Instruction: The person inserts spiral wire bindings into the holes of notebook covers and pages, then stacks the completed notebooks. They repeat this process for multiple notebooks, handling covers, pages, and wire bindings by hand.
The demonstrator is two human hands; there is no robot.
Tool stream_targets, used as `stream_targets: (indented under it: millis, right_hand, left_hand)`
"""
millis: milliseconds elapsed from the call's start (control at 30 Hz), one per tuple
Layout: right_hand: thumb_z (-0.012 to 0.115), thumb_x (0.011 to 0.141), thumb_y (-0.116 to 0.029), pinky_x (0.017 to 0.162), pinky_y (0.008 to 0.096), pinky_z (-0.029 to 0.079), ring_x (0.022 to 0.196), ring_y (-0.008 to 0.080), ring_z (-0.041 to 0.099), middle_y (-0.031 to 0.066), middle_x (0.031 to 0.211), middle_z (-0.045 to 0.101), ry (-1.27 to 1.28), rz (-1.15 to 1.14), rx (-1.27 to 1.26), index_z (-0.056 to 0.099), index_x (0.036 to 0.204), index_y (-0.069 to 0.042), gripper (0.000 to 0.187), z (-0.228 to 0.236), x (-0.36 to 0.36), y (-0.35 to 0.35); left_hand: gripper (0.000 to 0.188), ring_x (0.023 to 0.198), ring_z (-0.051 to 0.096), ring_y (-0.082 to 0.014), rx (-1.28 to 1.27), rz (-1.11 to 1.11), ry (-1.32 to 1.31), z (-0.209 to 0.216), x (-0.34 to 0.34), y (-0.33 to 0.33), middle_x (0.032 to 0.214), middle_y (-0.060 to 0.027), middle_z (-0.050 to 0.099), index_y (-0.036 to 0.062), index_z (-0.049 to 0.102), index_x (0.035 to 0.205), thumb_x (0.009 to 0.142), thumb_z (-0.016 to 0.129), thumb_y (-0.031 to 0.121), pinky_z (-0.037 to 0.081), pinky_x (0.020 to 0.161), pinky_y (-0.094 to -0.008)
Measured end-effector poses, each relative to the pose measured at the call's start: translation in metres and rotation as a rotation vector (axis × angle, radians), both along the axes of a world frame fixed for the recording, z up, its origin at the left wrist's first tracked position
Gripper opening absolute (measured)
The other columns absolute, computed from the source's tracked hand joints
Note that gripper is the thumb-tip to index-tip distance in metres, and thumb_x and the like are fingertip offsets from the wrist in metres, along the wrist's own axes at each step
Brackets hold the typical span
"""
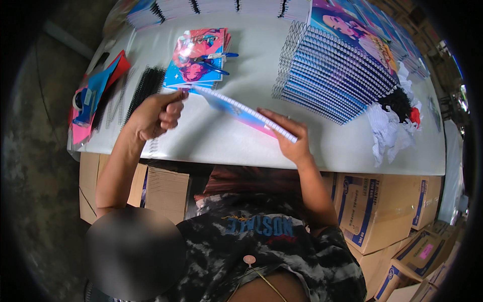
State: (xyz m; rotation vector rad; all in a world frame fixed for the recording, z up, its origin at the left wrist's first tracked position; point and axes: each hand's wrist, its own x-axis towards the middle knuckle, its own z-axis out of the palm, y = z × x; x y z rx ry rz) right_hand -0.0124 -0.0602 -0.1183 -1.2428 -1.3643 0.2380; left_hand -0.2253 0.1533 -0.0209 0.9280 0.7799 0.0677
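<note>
A: What takes up the most room?

B: The white table. Its near edge runs just above the person's chest, and its left edge drops off beside the dark floor. The widest bare stretch lies in the middle, between the hands and the far row of books.

A: And on it?

B: A big slanted stack of spiral notebooks fills the right half, wire bindings facing the open middle. Beside it, toward the right edge, sits a heap of white paper scraps. Below the table's near edge stand cardboard boxes.

A: The left side?

B: Black spiral coils lie in a bundle near the left edge, with pink and blue cover sheets overhanging the corner. A smaller pile of illustrated notebooks sits further in, with blue pens on top.

A: What is being held?

B: An unbound notebook, tilted, its punched edge up, raised above the bare middle of the table. The left hand is curled nearly closed, pinching the notebook's left corner between thumb and fingers. The right hand is half open, fingers laid along its right end, thumb beneath.
</note>
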Motion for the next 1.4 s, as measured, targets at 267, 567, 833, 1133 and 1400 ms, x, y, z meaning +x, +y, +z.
stream_targets:
  millis: [267,567,833,1133,1400]
  right_hand:
    - [0.059,0.073,0.009,0.081,0.0303,0.05,0.095,0.0247,0.063,0.0118,0.109,0.062,-0.017,-0.008,-0.012,0.06,0.114,-0.006,0.044,0.004,-0.007,-0.008]
    - [0.071,0.072,-0.023,0.089,0.041,0.045,0.112,0.0329,0.05,0.0147,0.125,0.051,-0.412,-0.033,-0.095,0.053,0.117,-0.001,0.054,0.01,-0.071,-0.003]
    - [0.076,0.069,-0.01,0.069,0.0278,0.046,0.074,0.0155,0.059,0.0088,0.086,0.065,-0.001,0.099,-0.111,0.061,0.098,0.001,0.034,0.073,0.0,0.004]
    - [0.069,0.077,-0.003,0.071,0.0225,0.046,0.076,0.0074,0.056,0.0035,0.087,0.063,0.68,-0.198,0.111,0.06,0.092,0.0,0.019,-0.028,0.013,0.005]
    - [0.066,0.08,-0.005,0.074,0.0224,0.046,0.079,0.009,0.058,0.0045,0.089,0.065,0.427,0.041,-0.136,0.06,0.106,0.003,0.029,0.009,0.029,-0.001]
  left_hand:
    - [0.045,0.041,0.024,-0.0052,0.106,-0.048,-0.142,-0.03,-0.018,-0.015,0.058,0.0037,0.036,0.0067,0.052,0.088,0.092,0.039,0.05,0.021,0.039,-0.0195]
    - [0.033,0.052,0.036,-0.0044,0.944,-0.065,0.116,-0.039,0.021,-0.067,0.058,0.0037,0.046,-0.0009,0.059,0.078,0.086,0.057,0.031,0.028,0.044,-0.0251]
    - [0.023,0.06,0.058,-0.028,1.839,-0.572,-0.064,0.045,0.018,-0.078,0.068,-0.0112,0.057,0.0018,0.061,0.082,0.068,0.073,0.015,0.045,0.055,-0.0368]
    - [0.033,0.082,0.052,-0.0095,0.929,-0.238,-0.026,-0.066,0.036,-0.018,0.086,-0.0031,0.061,-0.0018,0.059,0.1,0.083,0.065,0.027,0.042,0.079,-0.0263]
    - [0.037,0.088,0.056,-0.014,1.006,-0.121,-0.147,-0.082,0.043,-0.023,0.097,-0.008,0.061,-0.0016,0.053,0.111,0.091,0.054,0.029,0.044,0.079,-0.028]
